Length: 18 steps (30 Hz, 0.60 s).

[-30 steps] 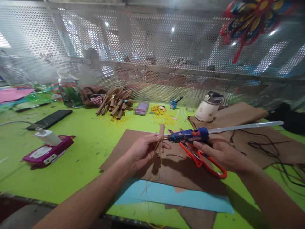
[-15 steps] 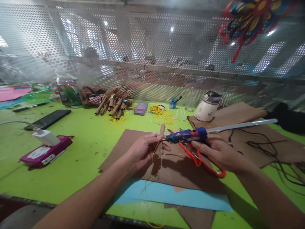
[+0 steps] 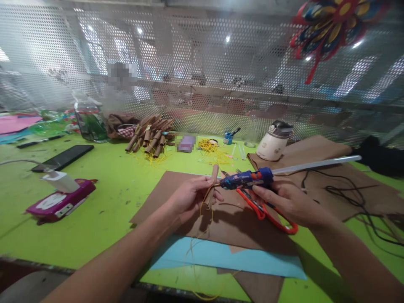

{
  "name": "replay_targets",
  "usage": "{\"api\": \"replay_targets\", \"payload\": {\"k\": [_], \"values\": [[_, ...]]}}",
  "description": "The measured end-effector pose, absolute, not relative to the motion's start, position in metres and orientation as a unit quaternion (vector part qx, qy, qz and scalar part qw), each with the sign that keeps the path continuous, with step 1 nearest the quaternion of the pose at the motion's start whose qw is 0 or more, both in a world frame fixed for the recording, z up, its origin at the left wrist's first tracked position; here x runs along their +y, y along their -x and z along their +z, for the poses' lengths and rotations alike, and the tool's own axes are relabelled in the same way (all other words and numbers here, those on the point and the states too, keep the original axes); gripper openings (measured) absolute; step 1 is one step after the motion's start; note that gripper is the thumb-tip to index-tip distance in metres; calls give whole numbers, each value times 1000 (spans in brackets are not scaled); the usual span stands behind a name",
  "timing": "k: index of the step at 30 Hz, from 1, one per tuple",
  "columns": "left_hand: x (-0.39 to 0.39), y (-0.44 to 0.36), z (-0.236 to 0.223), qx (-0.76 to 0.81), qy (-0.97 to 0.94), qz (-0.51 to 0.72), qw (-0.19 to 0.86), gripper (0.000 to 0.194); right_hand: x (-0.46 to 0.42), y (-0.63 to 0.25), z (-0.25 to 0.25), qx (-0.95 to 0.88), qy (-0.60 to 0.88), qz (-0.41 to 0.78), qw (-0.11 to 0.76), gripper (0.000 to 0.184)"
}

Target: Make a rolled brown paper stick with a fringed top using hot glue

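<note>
The person's left hand [image 3: 186, 198] pinches a thin brown paper roll [image 3: 215, 173] between thumb and fingers, its fingers narrowed around the roll's middle. The right hand [image 3: 292, 203] is wrapped around a glue gun [image 3: 248, 179], its fingers closed about the handle; whether one of them presses the trigger cannot be told.

The relation that matters is between nozzle and roll. The roll's long axis runs near to far, its far end leaning a little to the right, while the gun lies across it from right to left. The nozzle meets the roll's right side close to the left thumb; whether the tip touches the paper or stops just beside it is too small to tell. The left hand is the nearer one to that spot, with the right hand well to the right behind the gun's body. A clear glue stick [image 3: 318, 165] juts out to the right from the gun's back end.

Yellow string [image 3: 212, 214] hangs from the roll toward the near edge of the worktop [image 3: 116, 202]. Both hands are above a brown sheet [image 3: 158, 198], and red-handled scissors [image 3: 251, 205] lie below the gun, their loops toward the near right.
</note>
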State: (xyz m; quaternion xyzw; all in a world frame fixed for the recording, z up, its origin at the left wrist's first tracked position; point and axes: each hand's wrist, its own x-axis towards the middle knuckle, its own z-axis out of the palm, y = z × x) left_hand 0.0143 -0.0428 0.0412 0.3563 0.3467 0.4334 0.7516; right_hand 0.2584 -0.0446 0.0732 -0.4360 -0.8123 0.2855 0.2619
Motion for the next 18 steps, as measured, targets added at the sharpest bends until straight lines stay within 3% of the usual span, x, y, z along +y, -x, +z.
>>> {"api": "replay_targets", "payload": {"k": [18], "values": [[-40, -15, 38, 332, -368, 433, 753, 12, -50, -260, 73, -800, 436, 335, 239, 39]]}}
